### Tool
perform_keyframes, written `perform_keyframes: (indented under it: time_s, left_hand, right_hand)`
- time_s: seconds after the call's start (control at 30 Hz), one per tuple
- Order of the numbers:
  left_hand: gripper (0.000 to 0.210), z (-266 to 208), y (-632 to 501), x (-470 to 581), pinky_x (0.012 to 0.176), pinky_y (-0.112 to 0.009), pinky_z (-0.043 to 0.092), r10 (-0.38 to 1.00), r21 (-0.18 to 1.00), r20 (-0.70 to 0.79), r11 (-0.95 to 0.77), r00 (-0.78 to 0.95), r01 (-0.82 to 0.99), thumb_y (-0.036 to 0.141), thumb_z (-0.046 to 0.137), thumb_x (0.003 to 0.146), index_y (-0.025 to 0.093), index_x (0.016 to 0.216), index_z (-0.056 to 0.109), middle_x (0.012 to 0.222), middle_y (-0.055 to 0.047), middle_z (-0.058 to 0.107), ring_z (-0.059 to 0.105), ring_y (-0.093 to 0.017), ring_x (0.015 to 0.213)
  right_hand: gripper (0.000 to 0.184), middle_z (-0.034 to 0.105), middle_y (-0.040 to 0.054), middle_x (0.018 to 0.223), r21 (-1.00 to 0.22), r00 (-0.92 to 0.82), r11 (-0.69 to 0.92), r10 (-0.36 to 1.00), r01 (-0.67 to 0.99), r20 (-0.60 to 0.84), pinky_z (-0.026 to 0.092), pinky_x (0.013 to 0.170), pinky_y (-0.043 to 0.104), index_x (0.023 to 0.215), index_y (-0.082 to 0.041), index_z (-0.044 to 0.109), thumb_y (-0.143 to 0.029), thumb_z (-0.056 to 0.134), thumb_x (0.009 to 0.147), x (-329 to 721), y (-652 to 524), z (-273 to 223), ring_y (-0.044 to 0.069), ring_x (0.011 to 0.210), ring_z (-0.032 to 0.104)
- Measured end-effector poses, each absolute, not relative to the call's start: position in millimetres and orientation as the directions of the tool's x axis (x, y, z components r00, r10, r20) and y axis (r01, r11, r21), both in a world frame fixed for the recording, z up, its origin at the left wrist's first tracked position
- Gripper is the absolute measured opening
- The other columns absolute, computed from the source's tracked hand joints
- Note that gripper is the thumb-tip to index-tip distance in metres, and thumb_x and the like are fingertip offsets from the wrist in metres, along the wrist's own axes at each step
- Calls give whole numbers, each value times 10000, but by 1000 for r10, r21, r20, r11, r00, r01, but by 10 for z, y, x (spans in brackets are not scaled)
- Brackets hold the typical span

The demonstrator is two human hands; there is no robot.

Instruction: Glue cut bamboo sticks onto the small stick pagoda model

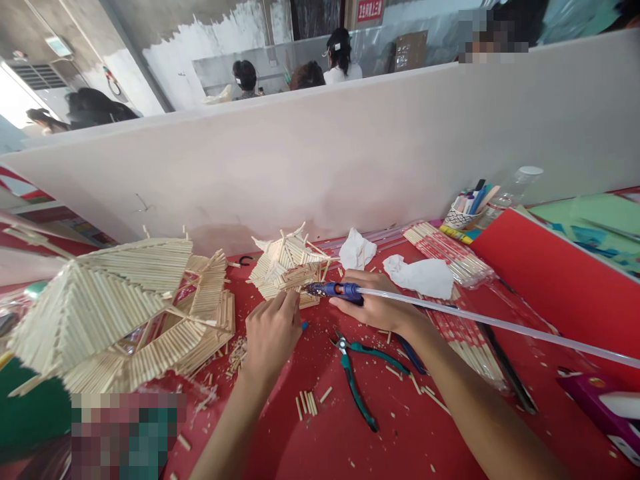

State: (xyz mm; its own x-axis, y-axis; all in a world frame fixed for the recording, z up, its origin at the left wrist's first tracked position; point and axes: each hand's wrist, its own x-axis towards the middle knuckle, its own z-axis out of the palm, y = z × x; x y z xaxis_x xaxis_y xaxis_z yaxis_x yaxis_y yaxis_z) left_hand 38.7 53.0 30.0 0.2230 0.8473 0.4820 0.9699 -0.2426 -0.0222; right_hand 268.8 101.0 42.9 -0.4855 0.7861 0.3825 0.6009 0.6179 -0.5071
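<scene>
My right hand (373, 303) grips a blue hot glue gun (333, 291), its nozzle pointing left. A long translucent glue stick (480, 320) runs from the back of the gun to the right. Close by the nozzle, my left hand (273, 327) has its fingers closed at the front of a small pavilion model made of wooden sticks (285, 260). What those fingers hold is hidden; a small blue tip (305, 326) shows beside them. Green-handled cutting pliers (353, 363) lie spread on the red table (320, 440) between my forearms.
A larger stick-built pavilion (120, 293) stands at left. Cut stick pieces (306, 403) lie in front. Crumpled white tissues (423, 275), packs of sticks (450, 253) and a cup of pens (463, 215) are at right. A white partition (320, 167) closes the back; people sit beyond it.
</scene>
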Motion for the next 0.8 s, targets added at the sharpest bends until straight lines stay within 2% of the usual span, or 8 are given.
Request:
perform_keyframes:
  time_s: [0.47,0.7,0.8]
  left_hand:
    - [178,339,522,380,558,-284,340,863,5,470,-214,186,977,232,526,980,229,1076,676,708,-23,734,654,-180,614]
    - [185,337,521,388,571,-290,322,863,10,461,-237,206,971,194,536,975,254,1019,704,814,-10,757,653,-167,646]
    - [194,336,522,386,574,-291,302,865,1,454,-241,214,971,169,525,968,246,940,701,773,-6,733,629,-162,626]
  right_hand:
    - [280,601,14,758,-524,-459,614,789,590,408,367,614,291,751,-221,520,-407,583,951,2696,1006,447,152,661,532]
    - [279,589,12,744,-528,-451,604,797,597,402,364,615,297,745,-224,519,-407,579,946,2686,999,451,156,656,533]
    - [278,584,16,748,-526,-457,608,794,595,400,370,627,301,752,-223,518,-413,571,947,2686,1000,446,165,675,543]
